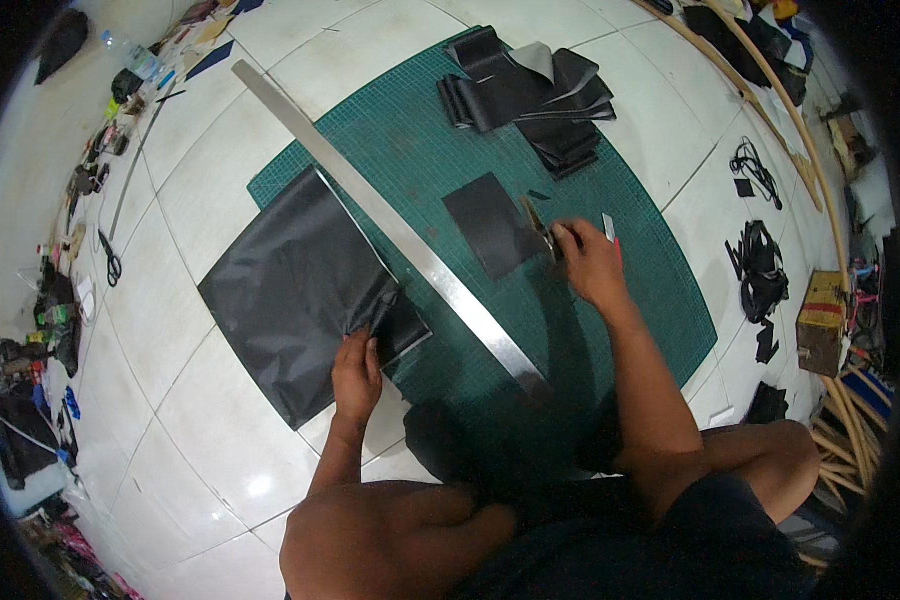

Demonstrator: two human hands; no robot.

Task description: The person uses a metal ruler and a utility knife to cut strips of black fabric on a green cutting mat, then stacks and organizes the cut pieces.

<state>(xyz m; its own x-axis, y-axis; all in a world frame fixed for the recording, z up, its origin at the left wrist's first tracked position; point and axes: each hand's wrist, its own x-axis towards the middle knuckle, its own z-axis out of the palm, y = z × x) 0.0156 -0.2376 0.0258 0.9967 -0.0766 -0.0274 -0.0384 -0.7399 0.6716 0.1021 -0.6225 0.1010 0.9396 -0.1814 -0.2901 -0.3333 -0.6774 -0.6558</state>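
Observation:
My left hand (357,375) has its fingers closed on the near edge of a large black sheet (285,290), which is creased there. The sheet lies partly on the tiles and partly on a green cutting mat (660,330). My right hand (592,265) grips a small metal tool (532,212) with a narrow brassy end; its exact kind is unclear. Just left of the tool is a small black rectangular piece (490,225), flat on the mat. A long metal ruler (410,245) lies diagonally between the sheet and that piece. A red-and-white item (611,232) shows beside my right hand.
Folded black strips (530,90) are piled at the mat's far edge. Black-handled scissors (109,262) lie on the left tiles, near assorted clutter. At the right are a black cord (755,170), a black strap bundle (760,270), a cardboard box (822,322) and curved canes (760,65).

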